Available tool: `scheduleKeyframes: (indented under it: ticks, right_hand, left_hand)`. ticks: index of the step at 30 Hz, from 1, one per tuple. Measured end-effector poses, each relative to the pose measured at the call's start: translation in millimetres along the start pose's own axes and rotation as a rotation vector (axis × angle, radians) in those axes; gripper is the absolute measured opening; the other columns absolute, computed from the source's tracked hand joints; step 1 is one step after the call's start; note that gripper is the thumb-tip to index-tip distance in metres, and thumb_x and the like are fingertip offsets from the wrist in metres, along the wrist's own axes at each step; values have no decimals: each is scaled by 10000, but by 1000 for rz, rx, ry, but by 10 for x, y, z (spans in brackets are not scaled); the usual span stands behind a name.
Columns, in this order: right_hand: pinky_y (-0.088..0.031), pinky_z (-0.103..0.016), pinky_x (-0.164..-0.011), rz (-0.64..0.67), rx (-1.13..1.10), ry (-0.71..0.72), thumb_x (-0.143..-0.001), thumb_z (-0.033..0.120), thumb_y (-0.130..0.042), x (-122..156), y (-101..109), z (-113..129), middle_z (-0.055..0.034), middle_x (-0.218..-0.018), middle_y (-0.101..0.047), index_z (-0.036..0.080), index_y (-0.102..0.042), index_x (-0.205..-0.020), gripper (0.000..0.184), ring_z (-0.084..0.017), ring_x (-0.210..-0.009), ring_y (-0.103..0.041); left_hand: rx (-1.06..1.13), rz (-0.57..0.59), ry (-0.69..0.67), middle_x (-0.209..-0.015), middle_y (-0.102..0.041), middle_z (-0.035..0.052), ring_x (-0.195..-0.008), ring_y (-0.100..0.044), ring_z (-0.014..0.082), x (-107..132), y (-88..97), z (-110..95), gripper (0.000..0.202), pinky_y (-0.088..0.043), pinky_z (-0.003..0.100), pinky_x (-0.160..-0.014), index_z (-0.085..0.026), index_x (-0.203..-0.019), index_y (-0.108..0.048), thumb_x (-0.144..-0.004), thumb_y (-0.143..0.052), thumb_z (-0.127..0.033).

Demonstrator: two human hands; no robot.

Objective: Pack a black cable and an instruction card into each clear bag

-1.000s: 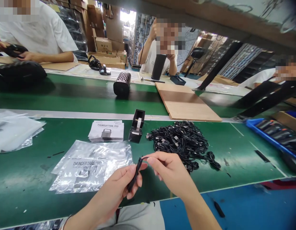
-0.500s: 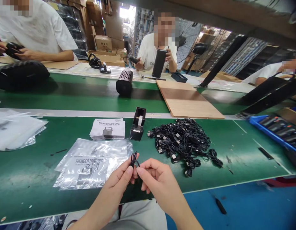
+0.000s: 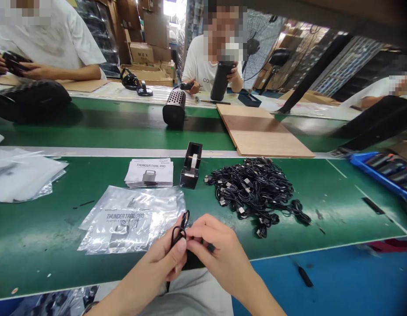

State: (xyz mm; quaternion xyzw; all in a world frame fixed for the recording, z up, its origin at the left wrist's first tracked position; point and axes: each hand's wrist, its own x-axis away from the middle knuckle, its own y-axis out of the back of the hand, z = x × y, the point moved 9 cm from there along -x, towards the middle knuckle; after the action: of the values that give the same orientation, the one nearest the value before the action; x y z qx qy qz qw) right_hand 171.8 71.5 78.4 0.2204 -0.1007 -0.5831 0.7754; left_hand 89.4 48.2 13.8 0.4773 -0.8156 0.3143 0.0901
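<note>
A black USB cable [image 3: 179,231], looped into a small bundle, is pinched in my left hand [image 3: 169,254], thumb on top. My right hand [image 3: 219,248] is closed beside it, thumb and forefinger pinching part of the same cable. To the right of my hands lies a pile of black USB cables [image 3: 252,186] with silver plugs. Left of them are clear plastic bags [image 3: 131,219], with a printed "Thunder Trail Pro" sheet showing through. Behind the bags sits a stack of printed leaflets [image 3: 150,172], next to a black tape dispenser [image 3: 190,166].
Across the green bench stand a black perforated speaker [image 3: 174,109] and a wooden board [image 3: 262,131]. A blue tray [image 3: 381,175] of dark items is at the right; more plastic bags [image 3: 22,173] lie at the left. A co-worker [image 3: 206,66] opposite holds a black speaker [image 3: 221,81].
The cable's loop now stands wider above my left thumb, and my right fingers have shifted on it. The co-worker opposite has leaned closer to the speaker.
</note>
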Motion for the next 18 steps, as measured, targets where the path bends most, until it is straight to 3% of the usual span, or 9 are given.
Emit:
scheduleKeyframes:
  ticks: [2,4,8,12,15,18]
  right_hand:
    - [-420,-215,-598,-19,74,23,-782,109,-549,0,-18,22,-22,-800,-593,202,-661,-873,172,-120,-681,-544]
    - [-427,-219,-591,-45,126,1,-772,94,-547,0,-38,5,-15,-770,-604,199,-637,-833,151,-123,-657,-550]
    - [-424,-228,-580,-39,232,40,-805,107,-499,11,-119,49,-30,-761,-614,176,-595,-805,119,-134,-650,-559]
    - [-388,-252,-542,16,373,87,-858,122,-390,17,-204,101,-41,-741,-571,167,-550,-764,191,-138,-602,-513]
    - [-385,-248,-579,79,282,15,-856,101,-367,-4,-215,13,-28,-806,-540,187,-478,-775,162,-133,-662,-497]
    - [-389,-229,-614,137,36,-75,-867,123,-371,-25,-222,-121,8,-763,-510,203,-420,-754,146,-116,-686,-482]
  left_hand:
    - [98,-2,41,-571,-351,-57,-534,-193,91,12,-4,32,439,-158,214,-468,-185,-857,-528,-796,-407,-603]
    - [170,-45,76,-575,-370,-49,-533,-205,91,30,14,58,522,-158,210,-473,-183,-872,-548,-774,-360,-660]
    - [216,-178,110,-654,-416,-37,-544,-285,81,79,95,94,555,-180,194,-481,-215,-1095,-522,-757,-427,-644]
    - [194,-202,125,-622,-382,-46,-517,-243,78,81,132,127,492,-185,197,-465,-198,-995,-564,-771,-436,-618]
    - [133,-161,91,-645,-371,-47,-517,-209,68,57,130,112,357,-160,198,-447,-182,-876,-578,-786,-514,-521]
    - [9,-154,41,-599,-285,-68,-501,-154,70,37,151,84,363,-110,207,-428,-187,-1020,-552,-817,-493,-483]
